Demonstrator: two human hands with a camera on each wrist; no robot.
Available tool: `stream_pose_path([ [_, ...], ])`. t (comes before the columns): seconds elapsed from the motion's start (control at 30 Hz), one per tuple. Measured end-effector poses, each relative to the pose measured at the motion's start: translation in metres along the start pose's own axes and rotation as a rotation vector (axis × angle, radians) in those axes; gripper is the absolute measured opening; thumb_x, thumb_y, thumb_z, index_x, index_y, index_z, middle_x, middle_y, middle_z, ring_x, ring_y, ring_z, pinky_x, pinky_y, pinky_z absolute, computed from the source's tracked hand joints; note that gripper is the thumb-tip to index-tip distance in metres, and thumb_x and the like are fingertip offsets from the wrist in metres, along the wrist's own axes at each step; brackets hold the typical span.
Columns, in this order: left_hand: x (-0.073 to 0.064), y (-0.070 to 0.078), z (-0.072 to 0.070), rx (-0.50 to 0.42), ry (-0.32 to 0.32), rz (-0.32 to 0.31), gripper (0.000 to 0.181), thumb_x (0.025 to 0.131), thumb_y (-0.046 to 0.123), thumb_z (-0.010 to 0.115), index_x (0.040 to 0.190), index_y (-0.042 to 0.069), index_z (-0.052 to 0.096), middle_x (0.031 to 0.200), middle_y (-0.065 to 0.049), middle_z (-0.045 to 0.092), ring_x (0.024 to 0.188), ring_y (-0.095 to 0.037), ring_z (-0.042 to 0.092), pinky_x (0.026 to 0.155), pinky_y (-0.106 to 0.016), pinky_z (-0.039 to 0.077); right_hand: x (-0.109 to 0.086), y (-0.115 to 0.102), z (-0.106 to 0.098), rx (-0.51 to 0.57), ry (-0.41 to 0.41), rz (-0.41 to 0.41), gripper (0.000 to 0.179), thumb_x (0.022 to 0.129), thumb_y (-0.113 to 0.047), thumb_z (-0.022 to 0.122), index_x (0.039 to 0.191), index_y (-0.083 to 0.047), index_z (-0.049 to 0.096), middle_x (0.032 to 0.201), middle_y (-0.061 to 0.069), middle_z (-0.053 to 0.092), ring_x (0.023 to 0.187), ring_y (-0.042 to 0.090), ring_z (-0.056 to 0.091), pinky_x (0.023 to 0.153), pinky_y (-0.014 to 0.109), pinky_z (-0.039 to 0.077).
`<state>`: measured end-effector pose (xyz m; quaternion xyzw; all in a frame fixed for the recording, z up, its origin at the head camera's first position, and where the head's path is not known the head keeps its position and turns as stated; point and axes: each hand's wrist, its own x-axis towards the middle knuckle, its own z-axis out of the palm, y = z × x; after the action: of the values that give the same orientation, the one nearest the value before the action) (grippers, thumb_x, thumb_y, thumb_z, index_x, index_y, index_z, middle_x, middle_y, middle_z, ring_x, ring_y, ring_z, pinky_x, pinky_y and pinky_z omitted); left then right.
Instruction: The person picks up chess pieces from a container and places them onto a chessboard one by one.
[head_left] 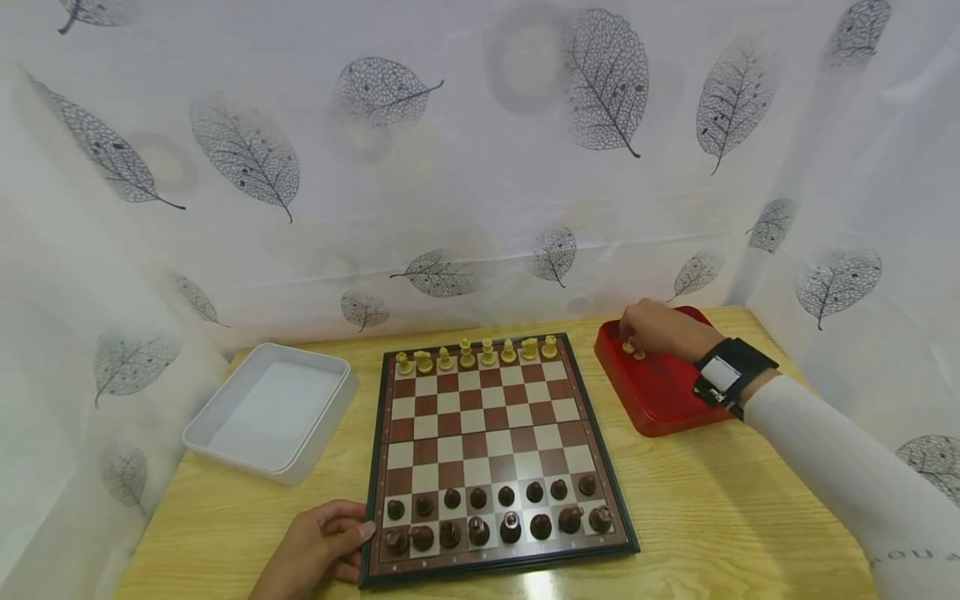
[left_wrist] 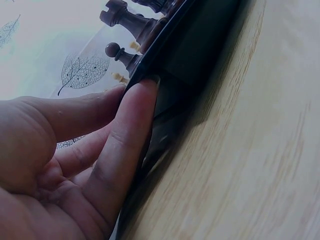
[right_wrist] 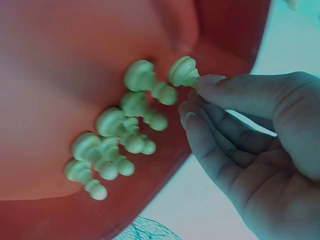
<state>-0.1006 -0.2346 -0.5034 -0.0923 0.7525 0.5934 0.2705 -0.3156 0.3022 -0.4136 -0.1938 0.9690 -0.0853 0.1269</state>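
Between the thumb and fingers of my right hand (right_wrist: 235, 120), a cream pawn (right_wrist: 183, 71) is pinched, its base showing. The hand is over the far left part of a red tray (head_left: 667, 396). Several other cream pawns (right_wrist: 140, 107) lie in a cluster inside it. My left hand (head_left: 322, 546) grips the left edge of the chessboard (head_left: 480, 446) near its front corner, the thumb at the frame. Dark pieces (head_left: 510, 527) fill the two nearest rows. Along the farthest row stand cream pieces (head_left: 487, 352).
A white tray (head_left: 273, 408) sits on the wooden table (head_left: 697, 517), left of the board. Behind and at both sides hangs a pale curtain (head_left: 487, 192) with a leaf print. My right wrist wears a black strap (head_left: 738, 375).
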Motion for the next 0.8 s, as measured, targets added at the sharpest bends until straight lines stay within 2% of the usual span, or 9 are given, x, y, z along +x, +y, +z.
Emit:
stream_pose_path([
  [0.17, 0.0, -0.001, 0.0, -0.008, -0.014, 0.014, 0.056, 0.096, 0.023, 0.076, 0.133, -0.012, 0.055, 0.093, -0.002, 0.073, 0.078, -0.018, 0.069, 0.07, -0.038, 0.067, -0.01, -0.005, -0.012, 0.039, 0.026, -0.02, 0.013, 0.094, 0.001, 0.066, 0.095, 0.002, 0.079, 0.076, 0.011, 0.073, 0.056, 0.014, 0.058, 0.05, 0.025, 0.05],
  [0.27, -0.001, -0.001, 0.0, -0.012, -0.022, 0.018, 0.056, 0.095, 0.024, 0.077, 0.133, -0.012, 0.055, 0.093, -0.002, 0.072, 0.078, -0.018, 0.07, 0.071, -0.038, 0.067, -0.015, -0.008, -0.018, 0.024, 0.072, -0.044, 0.015, 0.094, 0.002, 0.064, 0.096, 0.002, 0.079, 0.076, 0.01, 0.072, 0.056, 0.012, 0.056, 0.051, 0.024, 0.049],
  [0.4, -0.001, -0.001, -0.001, -0.013, -0.022, 0.014, 0.057, 0.095, 0.025, 0.077, 0.133, -0.011, 0.055, 0.094, -0.002, 0.072, 0.079, -0.019, 0.07, 0.071, -0.038, 0.067, -0.018, -0.013, -0.023, -0.012, 0.116, -0.048, 0.016, 0.093, 0.002, 0.065, 0.101, 0.004, 0.079, 0.086, 0.011, 0.074, 0.064, 0.013, 0.059, 0.06, 0.027, 0.057],
  [0.53, -0.002, -0.001, -0.001, -0.011, -0.023, 0.02, 0.057, 0.095, 0.024, 0.077, 0.133, -0.012, 0.054, 0.094, -0.002, 0.072, 0.078, -0.019, 0.069, 0.071, -0.038, 0.067, -0.022, -0.023, -0.029, -0.03, 0.147, -0.051, 0.013, 0.093, 0.0, 0.068, 0.099, 0.003, 0.08, 0.093, 0.014, 0.077, 0.075, 0.018, 0.064, 0.071, 0.037, 0.064],
  [0.7, 0.0, -0.001, -0.001, -0.014, -0.028, 0.019, 0.055, 0.097, 0.023, 0.075, 0.134, -0.012, 0.054, 0.094, -0.001, 0.072, 0.078, -0.018, 0.068, 0.07, -0.037, 0.067, -0.027, -0.042, -0.039, -0.029, 0.206, -0.094, 0.012, 0.093, 0.001, 0.069, 0.098, 0.002, 0.08, 0.093, 0.014, 0.078, 0.08, 0.021, 0.066, 0.078, 0.043, 0.065],
  [0.8, 0.0, -0.001, -0.001, -0.014, -0.03, 0.021, 0.056, 0.096, 0.023, 0.076, 0.133, -0.012, 0.054, 0.094, -0.001, 0.072, 0.078, -0.018, 0.069, 0.07, -0.037, 0.067, -0.026, -0.055, -0.043, -0.037, 0.202, -0.114, 0.012, 0.093, 0.001, 0.069, 0.099, 0.001, 0.079, 0.093, 0.013, 0.078, 0.081, 0.022, 0.067, 0.079, 0.043, 0.064],
])
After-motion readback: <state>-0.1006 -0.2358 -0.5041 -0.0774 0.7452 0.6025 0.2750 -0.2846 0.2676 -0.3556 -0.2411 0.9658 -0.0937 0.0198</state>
